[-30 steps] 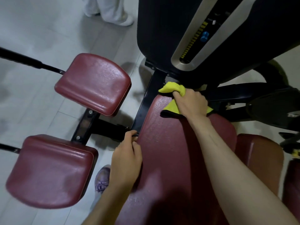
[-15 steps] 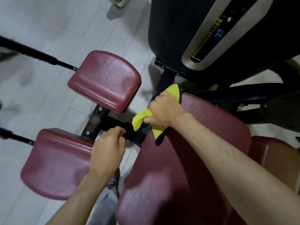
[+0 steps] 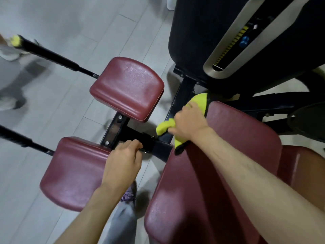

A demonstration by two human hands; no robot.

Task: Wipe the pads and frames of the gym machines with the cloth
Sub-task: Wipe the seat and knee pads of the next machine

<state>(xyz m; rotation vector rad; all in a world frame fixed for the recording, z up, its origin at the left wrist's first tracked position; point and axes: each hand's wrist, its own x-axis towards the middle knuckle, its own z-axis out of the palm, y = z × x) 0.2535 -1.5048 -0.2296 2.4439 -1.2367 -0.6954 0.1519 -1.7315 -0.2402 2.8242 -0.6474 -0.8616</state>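
My right hand (image 3: 189,122) grips a yellow cloth (image 3: 198,101) against the upper left edge of the large maroon seat pad (image 3: 228,155). The cloth bunches out to the left of my fingers and hangs over the pad's edge. My left hand (image 3: 121,164) curls round the black frame bar (image 3: 140,136) that joins the seat to two smaller maroon pads, one farther (image 3: 126,87) and one nearer (image 3: 73,171). The fingertips of both hands are partly hidden.
A black weight-stack housing (image 3: 202,32) with a silver slot stands behind the seat. Two black handle bars (image 3: 52,58) reach left over grey floor tiles. Another person's legs and shoes (image 3: 8,53) blur at the far left. My own shoe (image 3: 129,193) shows below the frame.
My right hand swept the cloth from the top of the seat pad to its left edge. My left hand shifted from the seat's side onto the frame bar. The view moved right.
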